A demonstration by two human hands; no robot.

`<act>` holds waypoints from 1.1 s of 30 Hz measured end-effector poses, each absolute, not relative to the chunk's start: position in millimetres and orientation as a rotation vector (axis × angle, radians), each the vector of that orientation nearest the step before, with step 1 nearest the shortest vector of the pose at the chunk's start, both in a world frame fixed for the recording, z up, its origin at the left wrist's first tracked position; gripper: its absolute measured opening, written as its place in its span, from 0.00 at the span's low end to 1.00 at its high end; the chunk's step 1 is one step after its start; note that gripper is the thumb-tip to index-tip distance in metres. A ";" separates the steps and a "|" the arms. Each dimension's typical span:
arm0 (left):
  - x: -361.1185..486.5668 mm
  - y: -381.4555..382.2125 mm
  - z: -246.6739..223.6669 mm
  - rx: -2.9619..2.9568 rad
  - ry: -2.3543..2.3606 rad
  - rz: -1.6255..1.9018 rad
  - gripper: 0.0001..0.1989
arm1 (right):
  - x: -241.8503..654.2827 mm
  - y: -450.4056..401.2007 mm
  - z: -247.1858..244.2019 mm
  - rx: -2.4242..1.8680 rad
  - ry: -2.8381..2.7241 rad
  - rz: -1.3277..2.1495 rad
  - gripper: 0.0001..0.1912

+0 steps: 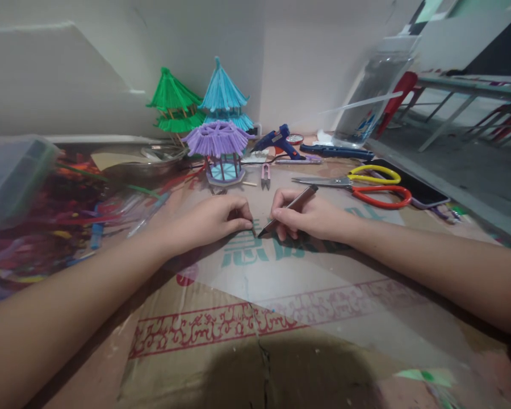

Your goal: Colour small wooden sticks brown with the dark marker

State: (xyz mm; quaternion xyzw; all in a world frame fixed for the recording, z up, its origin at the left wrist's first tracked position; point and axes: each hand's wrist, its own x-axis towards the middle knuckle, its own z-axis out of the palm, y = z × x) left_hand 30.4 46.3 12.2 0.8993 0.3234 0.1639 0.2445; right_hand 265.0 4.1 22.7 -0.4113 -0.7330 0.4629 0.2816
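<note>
My right hand (pixel 300 216) is closed around a dark pen (pixel 298 200), its point slanting down to the left. Opposite it, my left hand (pixel 213 221) has its thumb and fingers pinched on a small thin brown stick (pixel 254 232), mostly hidden by the fingertips. The pen tip is close beside this stick. Both hands rest over a translucent sheet (pixel 221 284) that covers printed cardboard (pixel 174 369). Just beyond the hands stands a small purple pavilion model (pixel 216 139) with thin posts and a pale blue floor.
Behind are green (pixel 174 94) and blue (pixel 223 91) pavilion models. A glue gun (pixel 279 141), pink thread snips (pixel 266 176), a blue cutter (pixel 336 151), scissors (pixel 378 186) and a phone (pixel 417 184) lie toward the right. Colourful craft stems (pixel 89 218) and a plastic box (pixel 17 176) crowd the left.
</note>
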 end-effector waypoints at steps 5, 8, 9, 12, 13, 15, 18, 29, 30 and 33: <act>30.5 46.0 12.1 2.453 0.904 0.432 0.03 | 265.5 4.6 21.3 -1.082 -1.956 1.250 0.08; 30.7 45.4 12.6 2.458 0.917 0.435 0.03 | 266.4 5.2 20.0 -1.078 -1.967 1.262 0.08; 30.9 45.1 13.0 2.461 0.921 0.432 0.03 | 266.7 5.4 19.6 -1.068 -1.966 1.266 0.08; 31.5 44.5 14.1 2.463 0.928 0.422 0.03 | 267.1 5.5 19.3 -1.049 -1.966 1.269 0.08; 31.5 44.5 14.3 2.461 0.930 0.424 0.03 | 267.1 5.5 19.5 -1.051 -1.968 1.269 0.08; 31.3 44.7 14.8 2.460 0.935 0.427 0.03 | 266.8 5.2 20.1 -1.060 -1.970 1.268 0.09; 30.8 45.2 15.2 2.466 0.921 0.414 0.04 | 266.4 4.9 20.8 -1.061 -1.963 1.262 0.09; 31.4 45.9 16.8 2.447 0.901 0.399 0.04 | 266.1 4.8 20.5 -1.066 -1.966 1.270 0.09; 31.3 45.9 16.9 2.448 0.896 0.404 0.03 | 266.4 4.8 20.4 -1.066 -1.967 1.272 0.09; 30.9 45.9 16.8 2.440 0.897 0.397 0.04 | 266.9 5.5 19.8 -1.062 -1.956 1.278 0.09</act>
